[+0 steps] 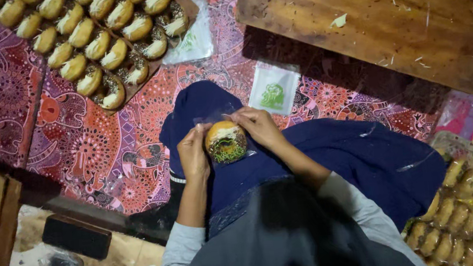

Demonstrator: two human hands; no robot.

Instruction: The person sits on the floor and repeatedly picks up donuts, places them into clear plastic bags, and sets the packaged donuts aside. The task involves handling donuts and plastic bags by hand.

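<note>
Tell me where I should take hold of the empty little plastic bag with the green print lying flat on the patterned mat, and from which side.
Pinch the small bag at a corner of its near edge, coming from the lap side. It lies flat and thin on the patterned mat, so only an edge can be lifted, and both the left hand and right hand, now around the bagged doughnut, sit just below it.

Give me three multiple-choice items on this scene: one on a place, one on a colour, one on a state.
1. Where is the wooden board?
A. upper right
B. lower left
C. on the lap

2. What colour is the print on the empty bag?
A. red
B. green
C. blue

3. The donut between the left hand and right hand is:
A. bare on the mat
B. inside a clear bag
C. on the tray

Key: 1 A, it fills the upper right corner; 2 B, a green mark shows on the white bag; 3 B, clear plastic wraps it.
</note>
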